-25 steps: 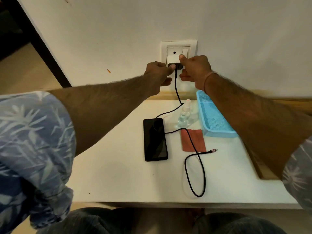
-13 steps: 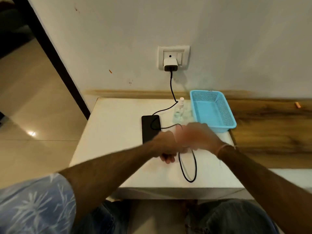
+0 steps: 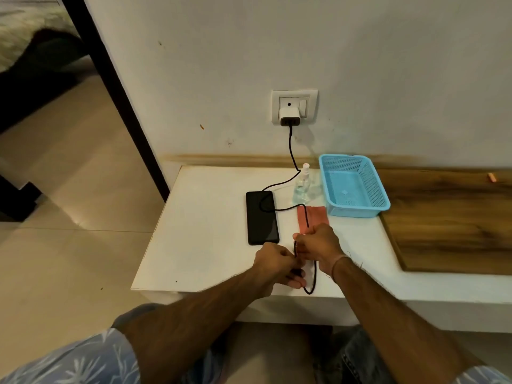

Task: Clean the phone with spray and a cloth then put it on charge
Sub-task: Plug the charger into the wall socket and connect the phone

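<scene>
A black phone (image 3: 262,217) lies flat, screen up, on the white table (image 3: 205,239). A white charger (image 3: 289,116) sits in the wall socket (image 3: 294,106), and its black cable (image 3: 291,151) runs down over the phone's top and across a red cloth (image 3: 315,214). My right hand (image 3: 318,246) grips the cable near the table's front. My left hand (image 3: 277,266) pinches the same cable close beside it, just below the phone. A loop of cable hangs at the front edge. A clear spray bottle (image 3: 302,187) stands behind the cloth.
A light blue plastic basket (image 3: 353,187) sits right of the bottle. A wooden surface (image 3: 448,217) extends to the right. A dark door frame (image 3: 116,87) and tiled floor lie to the left. My knees are under the table's front edge.
Both hands left the charger at the wall socket and came down to the table's front. They now hold the cable near its free end. The head has pulled back.
</scene>
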{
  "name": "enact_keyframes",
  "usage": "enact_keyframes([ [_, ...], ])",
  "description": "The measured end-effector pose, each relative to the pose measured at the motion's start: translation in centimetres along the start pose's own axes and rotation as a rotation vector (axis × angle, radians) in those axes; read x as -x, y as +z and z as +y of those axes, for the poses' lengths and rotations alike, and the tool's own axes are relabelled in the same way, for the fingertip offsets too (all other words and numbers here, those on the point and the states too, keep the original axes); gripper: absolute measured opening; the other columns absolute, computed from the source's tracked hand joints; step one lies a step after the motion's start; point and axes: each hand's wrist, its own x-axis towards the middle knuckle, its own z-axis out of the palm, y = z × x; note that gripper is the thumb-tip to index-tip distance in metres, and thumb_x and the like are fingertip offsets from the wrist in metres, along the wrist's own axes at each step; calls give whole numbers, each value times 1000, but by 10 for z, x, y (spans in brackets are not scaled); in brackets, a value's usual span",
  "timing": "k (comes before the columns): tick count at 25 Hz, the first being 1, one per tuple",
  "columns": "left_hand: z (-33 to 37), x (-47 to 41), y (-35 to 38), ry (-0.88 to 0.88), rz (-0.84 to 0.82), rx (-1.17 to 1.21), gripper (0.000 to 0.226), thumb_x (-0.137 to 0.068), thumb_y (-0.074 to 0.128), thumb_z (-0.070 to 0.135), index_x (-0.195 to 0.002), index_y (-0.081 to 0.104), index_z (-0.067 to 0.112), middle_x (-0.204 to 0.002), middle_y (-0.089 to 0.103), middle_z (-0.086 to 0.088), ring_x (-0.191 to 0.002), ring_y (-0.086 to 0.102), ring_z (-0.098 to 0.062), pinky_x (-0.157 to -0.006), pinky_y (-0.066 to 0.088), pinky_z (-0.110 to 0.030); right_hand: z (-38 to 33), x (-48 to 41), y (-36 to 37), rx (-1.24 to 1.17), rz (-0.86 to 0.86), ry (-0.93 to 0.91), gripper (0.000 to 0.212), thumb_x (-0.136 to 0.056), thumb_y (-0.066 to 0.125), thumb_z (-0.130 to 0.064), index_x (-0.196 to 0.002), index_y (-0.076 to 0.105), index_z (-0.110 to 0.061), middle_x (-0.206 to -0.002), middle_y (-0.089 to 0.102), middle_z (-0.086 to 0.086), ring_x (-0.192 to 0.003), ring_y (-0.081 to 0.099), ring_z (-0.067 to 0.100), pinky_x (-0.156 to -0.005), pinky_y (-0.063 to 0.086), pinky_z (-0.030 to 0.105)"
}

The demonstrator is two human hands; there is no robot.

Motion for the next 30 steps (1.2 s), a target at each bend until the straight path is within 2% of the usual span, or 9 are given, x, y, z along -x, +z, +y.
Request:
enact_keyframes([
  [3, -1, 6, -22, 127, -84, -129, 25, -92, 72, 28, -98, 71, 4, -84, 78, -11, -60, 74, -22, -55, 60, -28, -5, 5, 3, -199, -85, 87, 6, -88, 62, -1, -92, 62, 2, -91, 70, 23, -76, 70, 31, -75, 60, 42],
  [7, 28, -16, -73, 447, 66, -653, 12, -87, 71, 14, -98, 70, 10, -91, 74, -3, -84, 72, -24, -67, 58, -28, -16, 11, -14, -288, -227, 125, 17, -86, 56, 8, -102, 58, 3, -95, 68, 26, -59, 61, 21, -52, 53, 28],
  [9, 48, -31, -94, 569, 26, -1064, 40, -79, 68, 2, -118, 61, 7, -117, 65, -10, -109, 61, -30, -85, 53, -37, -19, 14, -26, -269, -298, 151, 29, -86, 53, 9, -114, 52, -1, -99, 69, 23, -51, 55, 14, -43, 47, 23],
  [12, 66, -50, -98, 633, -166, -1680, 86, -77, 75, 8, -151, 33, 18, -153, 36, -8, -134, 35, -31, -103, 43, -40, -22, 12, -45, -162, -417, 188, 35, -89, 45, 8, -120, 49, -8, -103, 70, 22, -44, 47, 9, -39, 41, 20],
  [16, 62, -66, -93, 730, -261, -2052, 101, -74, 80, 11, -157, 21, 22, -162, 24, -9, -145, 24, -33, -110, 38, -44, -19, 5, -63, -59, -583, 208, 42, -91, 44, 7, -125, 47, -17, -107, 72, 16, -46, 44, 9, -42, 40, 21],
  [20, 61, -71, -98, 900, -233, -2092, 88, -77, 76, 7, -152, 31, 20, -157, 34, -8, -146, 25, -32, -114, 34, -44, -16, 1, -59, 49, -559, 114, 42, -90, 43, 4, -124, 48, -19, -99, 74, 10, -52, 53, 13, -50, 48, 27],
  [23, 67, -74, -100, 895, -289, -2032, 86, -76, 81, 18, -149, 36, 21, -152, 41, -6, -144, 29, -32, -115, 33, -43, -15, -1, -49, 151, -412, -4, 29, -89, 48, -7, -111, 64, -17, -85, 69, 6, -53, 43, 12, -46, 38, 24],
  [26, 71, -68, -103, 875, -271, -1789, 88, -71, 85, 32, -147, 42, 20, -143, 48, -10, -133, 43, -32, -107, 40, -43, -18, -3, -42, 285, -223, -263, 14, -89, 63, -35, -89, 73, -25, -75, 59, -4, -63, 50, 11, -56, 40, 22],
  [30, 72, -55, -115, 1005, -41, -1450, 82, -68, 81, 45, -138, 50, 17, -121, 58, -6, -109, 50, -23, -95, 35, -26, -23, -3, -37, 238, -23, -483, 13, -86, 70, -32, -92, 76, -22, -83, 68, -13, -76, 61, -4, -61, 39, 2],
])
